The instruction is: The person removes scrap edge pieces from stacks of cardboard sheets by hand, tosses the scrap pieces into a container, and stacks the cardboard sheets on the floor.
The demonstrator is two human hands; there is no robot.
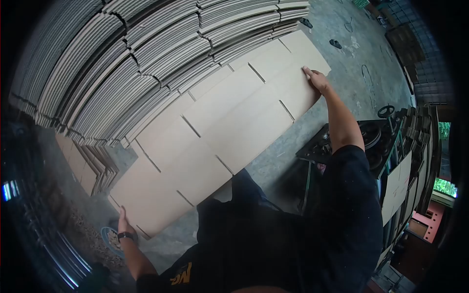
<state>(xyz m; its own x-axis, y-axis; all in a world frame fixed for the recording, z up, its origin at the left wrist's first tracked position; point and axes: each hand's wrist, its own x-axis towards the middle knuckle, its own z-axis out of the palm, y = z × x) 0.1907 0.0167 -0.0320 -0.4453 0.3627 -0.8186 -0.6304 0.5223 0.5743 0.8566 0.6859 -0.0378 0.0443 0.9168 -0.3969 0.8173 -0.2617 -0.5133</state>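
A long, slotted cardboard sheet (229, 127) stretches across the middle of the view, tilted up from lower left to upper right. My left hand (125, 224) grips its lower left end, thumb on top and the fingers hidden beneath. At the upper right end, my right hand (317, 80) holds the near edge, thumb on the upper face. Short slots run in from both long edges of the sheet. Its far edge lies close against a tall stack of flat cardboard (171, 49); whether it touches cannot be made out.
A black machine with a handwheel (386, 111) stands to my right, with cardboard sheets (396, 188) leaning beyond it. Folded cardboard pieces (85, 166) lie at left. A blue-rimmed container (110, 241) sits near my left wrist. Dark sandals (335, 44) lie on the concrete floor (361, 88).
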